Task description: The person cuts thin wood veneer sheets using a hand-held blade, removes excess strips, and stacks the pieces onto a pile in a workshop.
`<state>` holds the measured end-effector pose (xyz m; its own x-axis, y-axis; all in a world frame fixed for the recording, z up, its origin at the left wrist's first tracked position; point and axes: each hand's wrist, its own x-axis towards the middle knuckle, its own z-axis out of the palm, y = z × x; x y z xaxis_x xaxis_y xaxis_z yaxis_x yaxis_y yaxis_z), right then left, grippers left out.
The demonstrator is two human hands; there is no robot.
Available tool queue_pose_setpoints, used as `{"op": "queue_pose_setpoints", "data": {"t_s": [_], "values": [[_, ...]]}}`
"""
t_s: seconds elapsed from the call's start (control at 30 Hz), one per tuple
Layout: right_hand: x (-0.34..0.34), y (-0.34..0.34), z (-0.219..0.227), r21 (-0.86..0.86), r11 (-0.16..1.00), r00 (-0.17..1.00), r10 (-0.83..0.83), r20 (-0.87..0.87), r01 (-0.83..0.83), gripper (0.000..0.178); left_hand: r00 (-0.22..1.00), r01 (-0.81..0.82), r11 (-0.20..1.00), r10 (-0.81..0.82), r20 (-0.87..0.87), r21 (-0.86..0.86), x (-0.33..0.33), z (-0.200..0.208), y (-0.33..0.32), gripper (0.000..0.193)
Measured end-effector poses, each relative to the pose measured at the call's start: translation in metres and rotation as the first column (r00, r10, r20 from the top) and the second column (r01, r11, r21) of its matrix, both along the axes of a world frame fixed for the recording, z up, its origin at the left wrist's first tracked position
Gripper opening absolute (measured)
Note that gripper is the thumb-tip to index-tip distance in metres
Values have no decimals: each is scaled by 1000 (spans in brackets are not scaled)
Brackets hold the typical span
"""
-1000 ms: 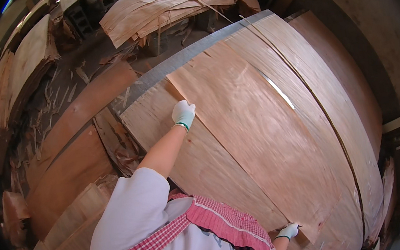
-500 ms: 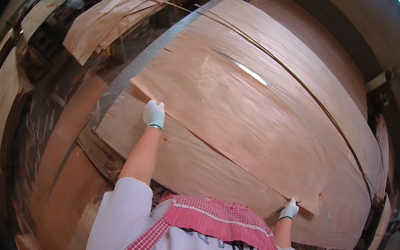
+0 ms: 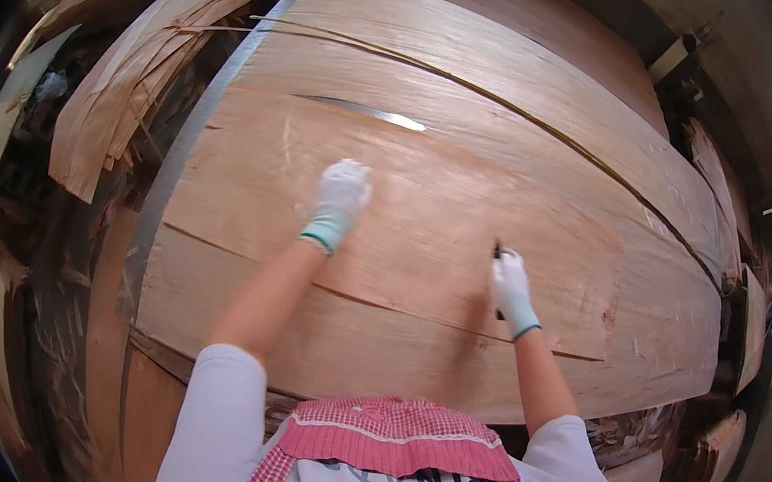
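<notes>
A thin reddish-brown wood veneer sheet (image 3: pixel 423 227) lies across a larger, paler stack of veneer (image 3: pixel 220 305). My left hand (image 3: pixel 342 196), in a white glove with a teal cuff, is over the left half of the sheet. Its fingers are smeared, and I cannot make out whether it touches the wood. Farther right, my gloved right hand (image 3: pixel 510 288) is closed around a slim dark tool (image 3: pixel 497 249). The tool's tip points away from me, and its kind is hidden by the fist. Beyond my hands, a shiny grey strip (image 3: pixel 405 121) shows at the sheet's far edge.
A long thin strip (image 3: pixel 525 113) runs diagonally across the far veneer. Ragged veneer sheets (image 3: pixel 134 70) are piled at the far left, with scraps below. A grey edge (image 3: pixel 162 186) borders the stack's left side. A pipe-like end (image 3: pixel 675 58) juts out at the right.
My left hand has let go of the sheet's near edge and moved right over it. My right hand has risen from the near right corner, dark tool in its grip. The view has shifted.
</notes>
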<state>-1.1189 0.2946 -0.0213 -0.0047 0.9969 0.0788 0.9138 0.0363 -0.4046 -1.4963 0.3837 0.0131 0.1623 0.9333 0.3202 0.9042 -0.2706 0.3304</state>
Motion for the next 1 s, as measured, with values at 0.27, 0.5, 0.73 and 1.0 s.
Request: {"op": "queue_pose_setpoints", "data": {"t_s": [0.27, 0.5, 0.73, 1.0], "values": [[-37, 16, 13, -216, 967, 963, 179, 201, -135, 29, 973, -86, 992, 103, -208, 91, 84, -85, 120, 38], [-82, 184, 26, -139, 988, 962, 108, 252, -74, 28, 988, -152, 979, 150, 24, 135, 75, -93, 124, 41], [-168, 273, -8, -147, 965, 920, 253, 301, -217, 17, 984, -142, 989, 144, -107, 33, 79, -101, 135, 48], [145, -16, 17, -269, 951, 941, -55, 333, 151, 16, 964, -162, 986, 165, -208, 33, 72, -108, 136, 46]]}}
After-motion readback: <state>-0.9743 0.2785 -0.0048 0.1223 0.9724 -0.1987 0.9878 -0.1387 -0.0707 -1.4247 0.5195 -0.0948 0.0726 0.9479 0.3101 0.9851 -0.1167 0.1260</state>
